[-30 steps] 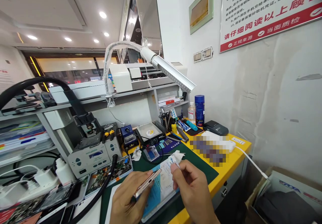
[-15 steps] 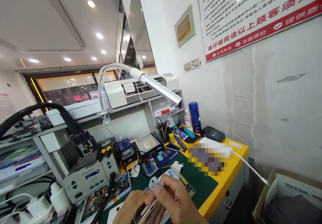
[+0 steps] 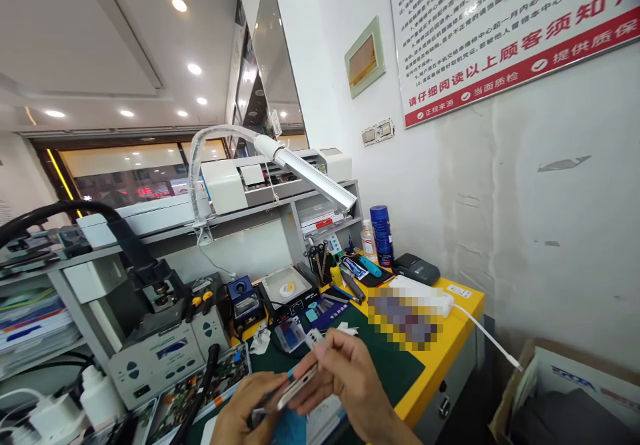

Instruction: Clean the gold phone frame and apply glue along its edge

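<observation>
My left hand [image 3: 253, 401] is closed round one side of a phone [image 3: 299, 389], low in the middle of the view. The phone is tilted, with its pale edge and a port facing me. My right hand [image 3: 345, 378] pinches a razor blade [image 3: 313, 338], a thin pale plate with cut-outs, between thumb and fingers. Its lower fingers lie against the phone's far side. Part of the phone's face is hidden by the hands. Beneath them are a blue-and-white flat item [image 3: 320, 418] and the green mat [image 3: 395, 365].
To the left stand a grey soldering station [image 3: 165, 365] and a tray of circuit boards [image 3: 200, 391]. Behind the hands are a clear small box [image 3: 290, 333], crumpled tissue [image 3: 260, 338] and a black device [image 3: 290, 291]. A blue can [image 3: 383, 235] stands near the wall.
The phone has turned, bringing its edge nearer to level. My right hand has raised the blade slightly up and to the right. The camera view has shifted a little.
</observation>
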Tool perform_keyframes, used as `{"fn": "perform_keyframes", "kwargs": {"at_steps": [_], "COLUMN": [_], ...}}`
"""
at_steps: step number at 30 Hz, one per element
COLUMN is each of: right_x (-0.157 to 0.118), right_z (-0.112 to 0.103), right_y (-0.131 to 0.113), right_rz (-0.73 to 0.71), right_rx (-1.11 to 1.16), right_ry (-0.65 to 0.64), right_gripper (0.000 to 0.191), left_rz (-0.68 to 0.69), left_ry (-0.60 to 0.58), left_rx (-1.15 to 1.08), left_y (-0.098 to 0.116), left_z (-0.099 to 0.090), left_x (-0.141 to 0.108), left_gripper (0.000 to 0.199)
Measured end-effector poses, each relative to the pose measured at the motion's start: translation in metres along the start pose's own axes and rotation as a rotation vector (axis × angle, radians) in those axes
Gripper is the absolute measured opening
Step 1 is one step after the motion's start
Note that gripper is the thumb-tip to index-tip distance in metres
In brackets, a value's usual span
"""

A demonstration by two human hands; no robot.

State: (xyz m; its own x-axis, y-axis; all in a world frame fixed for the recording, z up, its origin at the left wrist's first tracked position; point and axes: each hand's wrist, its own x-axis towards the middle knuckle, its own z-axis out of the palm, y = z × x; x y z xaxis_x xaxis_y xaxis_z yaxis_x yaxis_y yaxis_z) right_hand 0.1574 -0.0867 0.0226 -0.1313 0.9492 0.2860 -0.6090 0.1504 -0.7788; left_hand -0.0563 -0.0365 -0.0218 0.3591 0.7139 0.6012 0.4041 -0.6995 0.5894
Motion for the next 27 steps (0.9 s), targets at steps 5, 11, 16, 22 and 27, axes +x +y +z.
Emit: {"fn": "perform_keyframes", "kwargs": {"at_steps": [5, 11, 16, 22, 27], "right_x": [0.015, 0.018, 0.010, -0.014, -0.028], "right_z": [-0.023, -0.043, -0.051, -0.024, 0.010], "right_y": [-0.006, -0.004, -0.004, 0.013, 0.039], "right_rz": [0.103, 0.238, 0.117, -0.026, 0.084], "right_rx": [0.327, 0.302, 0.176, -0.219, -0.459], "right_ry": [0.197, 0.261, 0.381, 0.369, 0.096], "right_gripper": [0.030, 0.015, 0.017, 0.045, 0.050], "left_rz": [-0.122, -0.185, -0.094, 0.001, 0.053], "left_ry": [0.017, 0.002, 0.011, 0.005, -0.030], "left_rx": [-0.062, -0.083, -0.050, -0.003, 0.014], "left_y": [0.028, 0.046, 0.048, 0.046, 0.041], "left_z": [-0.005, 0.000, 0.006, 0.010, 0.012], "left_x": [0.000, 0.001, 0.001, -0.001, -0.003], "left_gripper": [0.021, 0.030, 0.025, 0.024, 0.030]}}
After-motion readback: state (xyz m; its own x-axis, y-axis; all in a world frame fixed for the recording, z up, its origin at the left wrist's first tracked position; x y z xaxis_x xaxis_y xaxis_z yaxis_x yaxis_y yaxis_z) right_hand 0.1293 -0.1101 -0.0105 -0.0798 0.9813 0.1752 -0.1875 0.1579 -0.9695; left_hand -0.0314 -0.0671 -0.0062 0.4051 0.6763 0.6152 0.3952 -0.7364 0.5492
